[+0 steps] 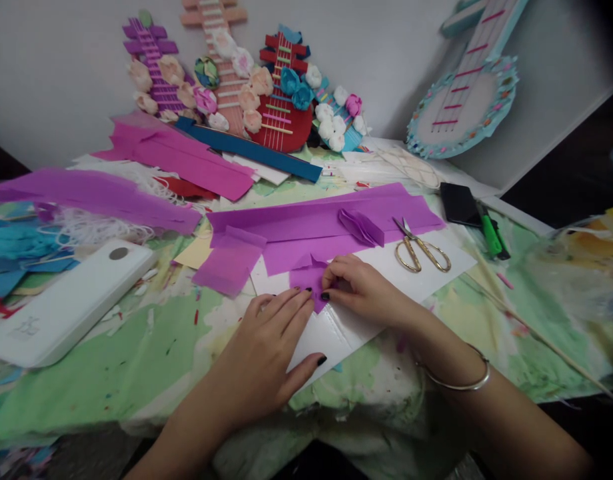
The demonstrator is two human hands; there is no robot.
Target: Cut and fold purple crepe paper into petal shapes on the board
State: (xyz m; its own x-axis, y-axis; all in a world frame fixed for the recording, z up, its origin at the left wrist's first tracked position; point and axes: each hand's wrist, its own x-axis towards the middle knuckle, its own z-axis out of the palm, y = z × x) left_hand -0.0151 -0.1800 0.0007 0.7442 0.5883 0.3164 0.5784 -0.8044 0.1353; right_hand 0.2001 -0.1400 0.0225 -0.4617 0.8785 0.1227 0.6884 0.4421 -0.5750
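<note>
A small piece of purple crepe paper [306, 277] lies on a white board [331, 337] in front of me. My left hand [276, 340] rests flat with its fingertips on the near left part of that piece and its thumb spread away. At the right edge of the same piece, my right hand [359, 287] pinches the paper between thumb and fingers. Just beyond are long purple crepe strips [306, 230] with a folded purple piece [361, 228] on top. Gold-handled scissors [420, 248] lie slightly apart on the board to the right. Another purple square [231, 260] sits to the left.
A white power bank [71, 300] lies at left. Decorated paper instruments, including a red one [281, 107], lean against the wall. A black phone [460, 204], a green marker [491, 233] and a thin stick [541, 340] are at right. Paint-stained cloth [151, 373] covers the table.
</note>
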